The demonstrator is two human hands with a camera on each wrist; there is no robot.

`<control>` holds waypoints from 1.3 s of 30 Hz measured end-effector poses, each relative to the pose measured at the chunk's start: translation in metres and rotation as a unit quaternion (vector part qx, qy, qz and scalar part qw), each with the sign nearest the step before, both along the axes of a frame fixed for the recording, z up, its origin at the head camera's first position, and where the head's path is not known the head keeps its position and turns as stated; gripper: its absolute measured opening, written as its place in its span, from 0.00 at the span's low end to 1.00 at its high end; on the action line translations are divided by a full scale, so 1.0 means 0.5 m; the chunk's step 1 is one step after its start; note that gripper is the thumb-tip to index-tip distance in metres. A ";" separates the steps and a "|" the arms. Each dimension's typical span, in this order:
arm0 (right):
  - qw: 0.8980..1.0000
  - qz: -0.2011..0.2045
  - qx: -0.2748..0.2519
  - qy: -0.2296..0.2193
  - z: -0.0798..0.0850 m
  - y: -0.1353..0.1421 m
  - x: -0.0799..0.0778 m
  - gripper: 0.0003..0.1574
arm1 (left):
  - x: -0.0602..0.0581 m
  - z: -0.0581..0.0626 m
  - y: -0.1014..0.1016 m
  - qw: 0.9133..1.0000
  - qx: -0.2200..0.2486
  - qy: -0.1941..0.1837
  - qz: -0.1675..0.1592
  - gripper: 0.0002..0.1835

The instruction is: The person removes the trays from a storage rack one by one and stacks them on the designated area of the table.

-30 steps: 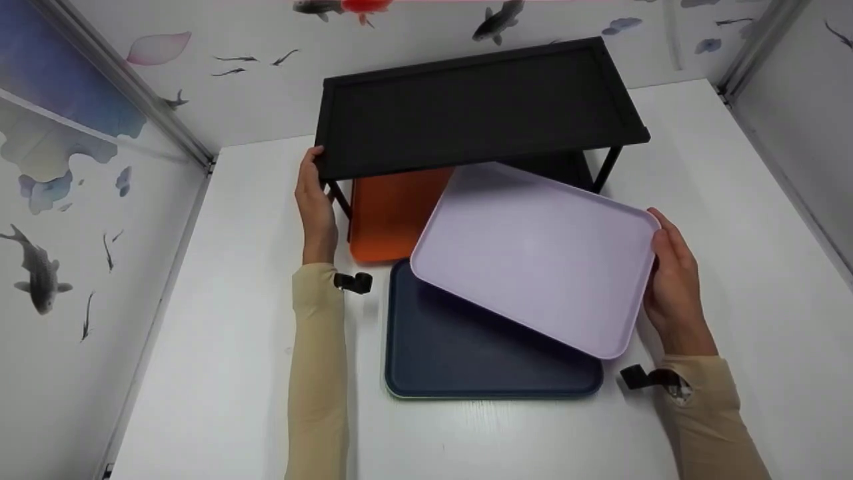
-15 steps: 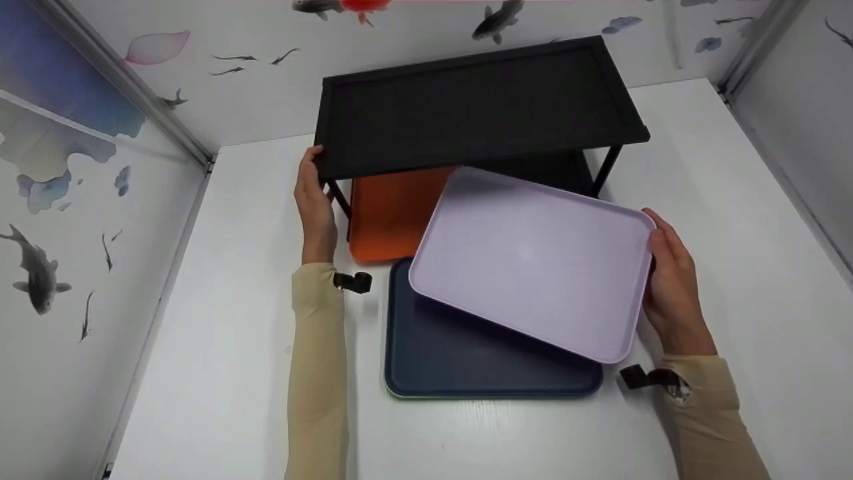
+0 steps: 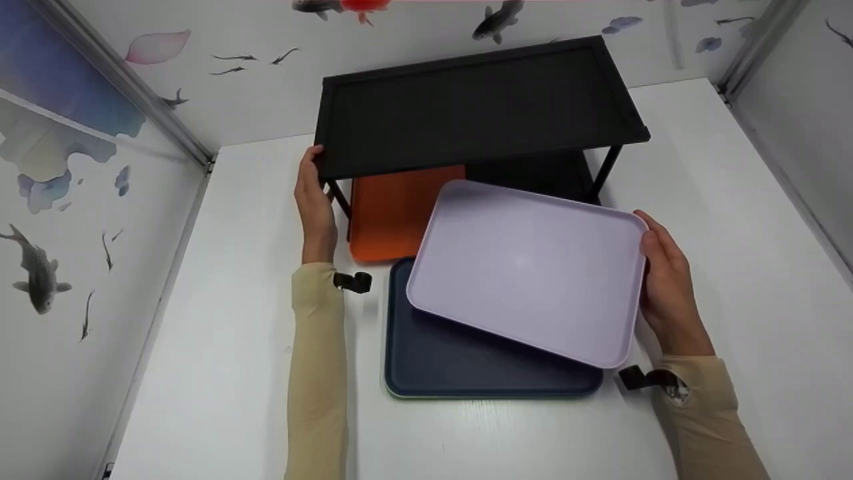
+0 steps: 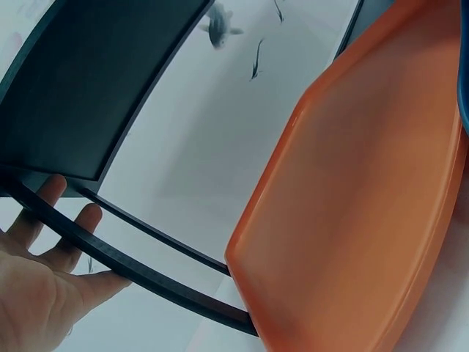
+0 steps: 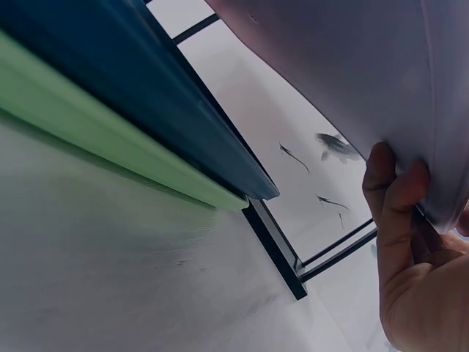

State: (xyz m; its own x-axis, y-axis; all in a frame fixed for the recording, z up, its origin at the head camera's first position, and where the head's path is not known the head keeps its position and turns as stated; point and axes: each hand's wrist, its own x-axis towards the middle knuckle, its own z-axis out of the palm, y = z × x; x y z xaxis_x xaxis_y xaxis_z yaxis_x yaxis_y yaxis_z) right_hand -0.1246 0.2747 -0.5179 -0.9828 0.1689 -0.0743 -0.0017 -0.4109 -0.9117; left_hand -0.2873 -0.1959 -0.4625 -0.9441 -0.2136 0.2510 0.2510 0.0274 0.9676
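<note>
My right hand grips a lilac tray by its right edge, thumb near the rim. In the right wrist view, the fingers lie against the tray's underside. The tray is turned at an angle and raised over a dark blue tray. My left hand holds the left front corner of a two-tier black rack. The left wrist view has its fingers around the rack's slim leg. On the rack's lower tier lies an orange tray, partly hidden by the upper tier.
A light green tray lies beneath the dark blue one on the white table, in front of the rack. Patterned wall panels stand behind and to the left, with a plain pale panel on the right.
My right hand has drawn the lilac tray toward me and slightly left, turning it a little. Its far corner has come out from under the upper tier. The left hand has stayed put.
</note>
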 end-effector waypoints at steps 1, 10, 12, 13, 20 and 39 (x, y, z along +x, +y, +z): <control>1.000 0.000 0.004 -0.002 0.000 0.000 0.000 0.34 | -0.001 0.000 0.000 1.000 0.000 -0.001 0.000 0.25; 0.999 0.011 0.026 -0.016 0.000 -0.003 0.000 0.33 | -0.002 -0.001 0.000 1.000 0.002 0.001 -0.001 0.25; 0.999 0.013 0.027 -0.017 -0.001 -0.003 0.001 0.32 | -0.002 -0.001 0.001 1.000 0.000 0.000 0.000 0.25; 0.999 0.014 0.030 -0.017 -0.001 -0.004 0.001 0.32 | -0.002 -0.001 0.001 1.000 0.000 0.000 0.000 0.25; 0.998 0.028 0.047 -0.013 -0.003 -0.003 0.000 0.33 | -0.003 -0.001 0.000 1.000 0.000 0.003 0.000 0.25; 0.991 0.065 0.114 -0.032 -0.003 -0.010 0.000 0.35 | -0.004 -0.001 0.000 1.000 0.005 -0.001 0.000 0.24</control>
State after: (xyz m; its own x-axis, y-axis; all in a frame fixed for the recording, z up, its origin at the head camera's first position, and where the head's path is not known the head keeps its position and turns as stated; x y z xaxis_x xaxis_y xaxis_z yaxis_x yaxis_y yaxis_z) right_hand -0.1244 0.2695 -0.5192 -0.9918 0.0611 -0.1120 0.0988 -0.1866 -0.9775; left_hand -0.2893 -0.1958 -0.4630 -0.9443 -0.2170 0.2474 0.2497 0.0173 0.9682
